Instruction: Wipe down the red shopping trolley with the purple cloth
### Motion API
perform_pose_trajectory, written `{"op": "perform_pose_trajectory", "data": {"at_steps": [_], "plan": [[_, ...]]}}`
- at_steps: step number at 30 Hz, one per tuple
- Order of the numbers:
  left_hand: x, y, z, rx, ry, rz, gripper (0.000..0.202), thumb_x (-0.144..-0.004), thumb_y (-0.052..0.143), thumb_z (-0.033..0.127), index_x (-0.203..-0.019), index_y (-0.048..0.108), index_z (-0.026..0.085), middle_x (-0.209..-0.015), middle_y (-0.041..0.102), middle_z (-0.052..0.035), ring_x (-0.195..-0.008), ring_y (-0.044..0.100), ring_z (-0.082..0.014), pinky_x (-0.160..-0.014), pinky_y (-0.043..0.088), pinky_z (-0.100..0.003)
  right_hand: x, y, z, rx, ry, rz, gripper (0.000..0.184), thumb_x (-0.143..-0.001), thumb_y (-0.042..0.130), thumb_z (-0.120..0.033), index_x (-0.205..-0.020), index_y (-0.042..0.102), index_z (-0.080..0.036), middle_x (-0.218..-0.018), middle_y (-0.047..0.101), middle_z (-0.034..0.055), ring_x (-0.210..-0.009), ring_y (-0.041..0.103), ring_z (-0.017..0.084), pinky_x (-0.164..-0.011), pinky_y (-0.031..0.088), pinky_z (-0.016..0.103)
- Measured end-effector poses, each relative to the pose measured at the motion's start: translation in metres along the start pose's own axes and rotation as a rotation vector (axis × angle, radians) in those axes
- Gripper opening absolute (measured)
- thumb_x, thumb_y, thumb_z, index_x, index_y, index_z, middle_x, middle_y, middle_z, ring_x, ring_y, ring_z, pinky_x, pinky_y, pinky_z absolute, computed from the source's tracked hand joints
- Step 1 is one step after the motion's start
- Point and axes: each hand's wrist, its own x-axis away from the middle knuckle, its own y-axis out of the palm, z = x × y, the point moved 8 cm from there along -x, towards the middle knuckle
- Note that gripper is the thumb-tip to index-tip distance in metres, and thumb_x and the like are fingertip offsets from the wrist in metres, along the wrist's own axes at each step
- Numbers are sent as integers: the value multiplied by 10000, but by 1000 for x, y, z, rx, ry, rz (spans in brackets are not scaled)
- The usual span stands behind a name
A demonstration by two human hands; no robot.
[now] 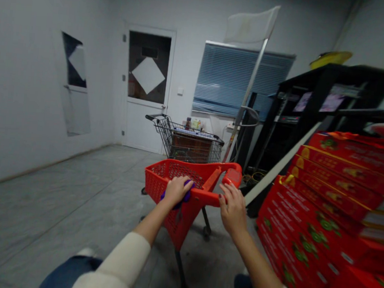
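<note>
A small red plastic shopping cart (176, 174) stands on the grey floor just in front of me. My left hand (176, 190) is closed round a purple grip on the cart's near rim. My right hand (232, 208) rests on the red handle at the cart's right side, fingers curled over it. The cart's basket looks empty from here. My cream sleeves and blue trousers show at the bottom of the view.
A metal wire cart (188, 141) with goods stands by the white door (146, 90). Stacked red cartons (328, 205) fill the right side. A black shelf unit (319, 110) and a leaning pole with a white flag (246, 95) stand behind them.
</note>
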Motion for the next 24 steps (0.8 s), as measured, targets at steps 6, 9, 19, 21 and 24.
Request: {"op": "perform_pose_trajectory", "data": {"at_steps": [6, 9, 19, 21, 24], "plan": [[-2, -1, -19, -29, -63, 7, 375, -973, 367, 498, -1076, 655, 281, -1112, 689, -24, -1024, 584, -198, -865, 400, -296, 8, 10, -5, -84, 66, 105, 401, -992, 306, -321, -1275, 562, -200, -1302, 586, 118, -1370, 376, 279, -1103, 321, 568], [3, -7, 7, 8, 32, 5, 365, -973, 373, 495, -1062, 657, 283, -1085, 691, -15, -1008, 581, -191, -872, 396, -300, 9, 12, -12, -98, 82, 123, 395, -989, 304, -311, -1256, 567, -184, -1276, 599, 120, -1369, 371, 276, -1102, 327, 559], [22, -27, 80, 37, 263, 5, 411, -969, 355, 547, -1084, 654, 290, -1067, 671, -23, -1007, 564, -192, -873, 390, -321, -4, 3, 14, -177, 134, 94, 468, -985, 248, -312, -1273, 600, -204, -1250, 643, 98, -1200, 544, 232, -1039, 410, 467], [16, -23, 64, 20, 220, -5, 404, -969, 358, 542, -1082, 655, 292, -1069, 678, -20, -1007, 573, -194, -860, 396, -315, -8, 6, 23, -171, 124, 93, 478, -981, 251, -323, -1295, 588, -196, -1313, 605, 109, -1254, 503, 240, -1070, 378, 496], [6, -16, 29, -2, 113, -21, 383, -971, 367, 519, -1071, 658, 291, -1076, 686, -19, -1006, 585, -195, -859, 400, -305, -8, 17, 32, -176, 144, 101, 496, -984, 230, -326, -1300, 588, -193, -1331, 597, 105, -1330, 428, 247, -1104, 335, 532]]}}
